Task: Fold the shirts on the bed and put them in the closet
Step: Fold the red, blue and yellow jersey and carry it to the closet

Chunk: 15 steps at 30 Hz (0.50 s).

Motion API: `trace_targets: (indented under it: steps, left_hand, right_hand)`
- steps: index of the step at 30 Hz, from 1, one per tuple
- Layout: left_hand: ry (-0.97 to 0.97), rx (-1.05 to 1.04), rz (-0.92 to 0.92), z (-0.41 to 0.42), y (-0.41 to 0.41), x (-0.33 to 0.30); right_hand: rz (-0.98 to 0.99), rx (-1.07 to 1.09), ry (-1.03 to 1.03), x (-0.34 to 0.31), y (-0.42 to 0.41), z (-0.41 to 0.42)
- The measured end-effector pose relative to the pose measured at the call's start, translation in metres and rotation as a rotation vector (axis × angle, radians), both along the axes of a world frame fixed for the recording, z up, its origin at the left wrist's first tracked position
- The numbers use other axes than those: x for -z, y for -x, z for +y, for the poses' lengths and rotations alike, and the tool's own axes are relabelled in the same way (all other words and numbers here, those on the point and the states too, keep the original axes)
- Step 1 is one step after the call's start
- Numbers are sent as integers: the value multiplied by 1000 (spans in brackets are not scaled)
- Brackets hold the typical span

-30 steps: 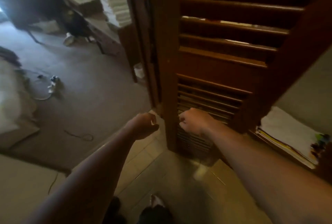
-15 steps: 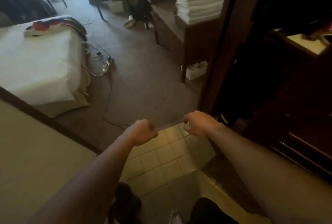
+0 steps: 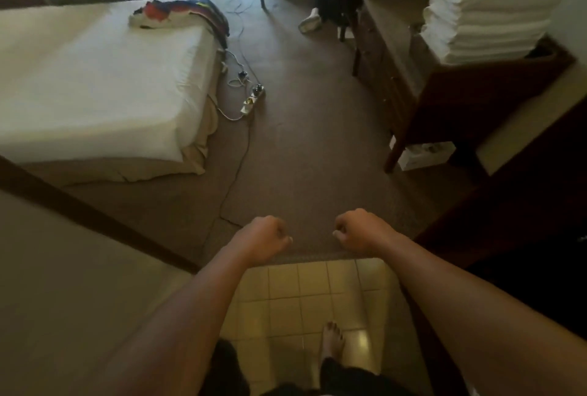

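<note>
At eleven o'clock on the bed (image 3: 95, 78), shirts (image 3: 181, 13) lie heaped, none visibly folded. Left hand (image 3: 263, 240) and right hand (image 3: 362, 230) are clenched, holding nothing; folding and closet trips seemingly remain.

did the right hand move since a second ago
Yes. The right hand left the louvered closet door; it now hangs over the carpet edge by the tiles.

Bed (image 3: 95, 78) white on top, beige skirt below. Shirts (image 3: 181, 13) on its far corner: mixed red, white, dark blue, yellow stripes (pattern too blurred to read). Carpet (image 3: 301, 148) grey-brown, plain. Floor tiles (image 3: 305, 287) pale yellow, square grid. Towel stack (image 3: 495, 11) white. Dresser (image 3: 444, 103) dark reddish-brown wood. Power strip (image 3: 252, 100) white, dark cord.
</note>
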<state>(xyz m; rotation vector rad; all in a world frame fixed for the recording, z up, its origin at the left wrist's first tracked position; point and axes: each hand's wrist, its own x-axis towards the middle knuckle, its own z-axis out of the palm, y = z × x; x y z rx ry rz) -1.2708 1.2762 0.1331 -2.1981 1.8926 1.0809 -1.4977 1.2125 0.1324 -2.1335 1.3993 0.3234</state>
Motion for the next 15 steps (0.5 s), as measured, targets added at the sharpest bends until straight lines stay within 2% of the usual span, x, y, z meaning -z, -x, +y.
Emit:
trace_targets:
  steps: [3,10,15]
  left_hand:
    - [31,-87,27,-45,-17,3]
    - [31,-136,16,-139,-74,5]
    - [19,-154,-4,-234,-137,12]
  right_hand:
    - [-15,-55,-13,5,-23,-63]
    - [-50,-202,-31,-1,-87,-185]
    - [-44,-206,-17,5,-143,-288]
